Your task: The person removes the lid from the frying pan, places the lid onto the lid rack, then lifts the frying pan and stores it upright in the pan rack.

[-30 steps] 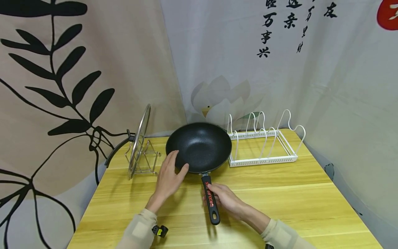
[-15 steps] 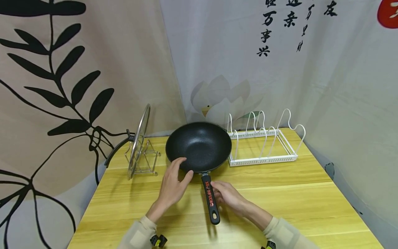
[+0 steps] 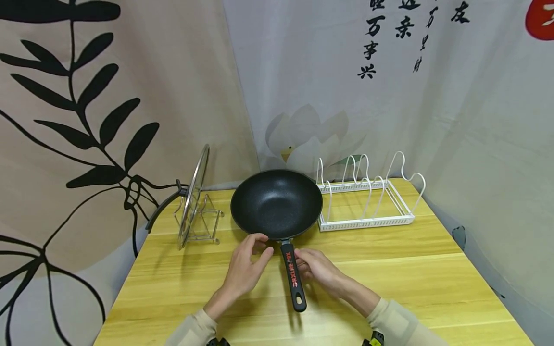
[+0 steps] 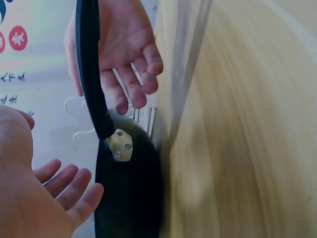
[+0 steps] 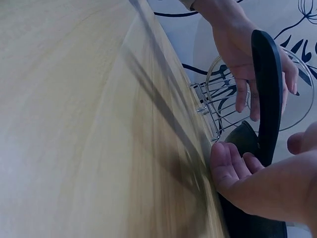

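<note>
A black frying pan (image 3: 277,204) sits on the wooden table, its handle (image 3: 293,283) with red lettering pointing toward me. My left hand (image 3: 244,266) hovers left of the handle, near the pan's front rim, fingers loosely bent and holding nothing. To the right of the handle is my right hand (image 3: 318,271), close beside it, with relaxed fingers. In the left wrist view a gap shows between the handle (image 4: 89,69) and the left hand (image 4: 49,193), and the right hand (image 4: 129,44) lies behind the handle. Whether the right fingertips touch the handle I cannot tell.
A glass lid (image 3: 195,192) with a dark handle stands upright in a small wire rack (image 3: 209,216) on the left. Right of the pan is a white rack (image 3: 368,222) with several upright wire loops. Printed cloth (image 3: 303,72) hangs behind the table.
My left hand has drawn back from inside the pan's left rim toward the handle. My right hand has eased off the handle, slightly to the right. The pan has stayed put.
</note>
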A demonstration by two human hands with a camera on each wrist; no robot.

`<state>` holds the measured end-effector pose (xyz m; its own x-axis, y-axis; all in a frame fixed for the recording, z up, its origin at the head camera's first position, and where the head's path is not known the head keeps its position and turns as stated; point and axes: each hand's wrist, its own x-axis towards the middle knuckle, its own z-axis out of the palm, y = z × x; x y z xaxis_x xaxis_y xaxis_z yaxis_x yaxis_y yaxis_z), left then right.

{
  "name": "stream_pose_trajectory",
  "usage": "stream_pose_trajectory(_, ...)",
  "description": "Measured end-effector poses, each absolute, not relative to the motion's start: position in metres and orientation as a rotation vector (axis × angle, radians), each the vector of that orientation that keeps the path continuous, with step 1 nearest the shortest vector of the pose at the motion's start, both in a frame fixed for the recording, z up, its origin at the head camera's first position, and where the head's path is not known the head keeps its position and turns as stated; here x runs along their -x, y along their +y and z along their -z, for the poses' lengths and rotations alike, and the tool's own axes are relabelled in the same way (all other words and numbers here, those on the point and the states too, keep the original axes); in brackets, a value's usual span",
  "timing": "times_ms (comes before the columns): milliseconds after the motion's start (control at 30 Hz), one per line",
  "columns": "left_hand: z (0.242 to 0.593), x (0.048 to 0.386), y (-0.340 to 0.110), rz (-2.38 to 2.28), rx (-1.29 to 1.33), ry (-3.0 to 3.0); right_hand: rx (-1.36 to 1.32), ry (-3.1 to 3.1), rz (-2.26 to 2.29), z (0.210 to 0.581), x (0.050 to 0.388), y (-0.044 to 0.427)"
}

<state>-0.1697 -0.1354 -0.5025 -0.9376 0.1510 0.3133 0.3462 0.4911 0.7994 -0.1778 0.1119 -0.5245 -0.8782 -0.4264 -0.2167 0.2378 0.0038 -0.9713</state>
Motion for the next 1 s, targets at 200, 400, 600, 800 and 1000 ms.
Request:
stream_pose_trajectory(200, 0.511, 0.166, -0.131, 1.453, 0.428, -2.566, 0.191, 1.82, 1.918, 0.521, 0.179, 0.112)
stream_pose_trajectory(400, 0.519, 0.166, -0.128, 1.481, 0.397, -2.586, 0.209, 1.821, 1.913, 0.516, 0.178, 0.112)
stream_pose_trajectory(600, 0.526, 0.164, -0.125, 1.507, 0.333, -2.631, 0.221, 1.832, 1.906, 0.513, 0.179, 0.111)
stream_pose_trajectory(800, 0.53, 0.158, -0.124, 1.583, 0.27, -2.702, 0.236, 1.863, 1.884, 0.512, 0.183, 0.109)
stream_pose_trajectory(1000, 0.53, 0.15, -0.125, 1.707, 0.294, -2.76, 0.233, 1.883, 1.875, 0.511, 0.185, 0.108)
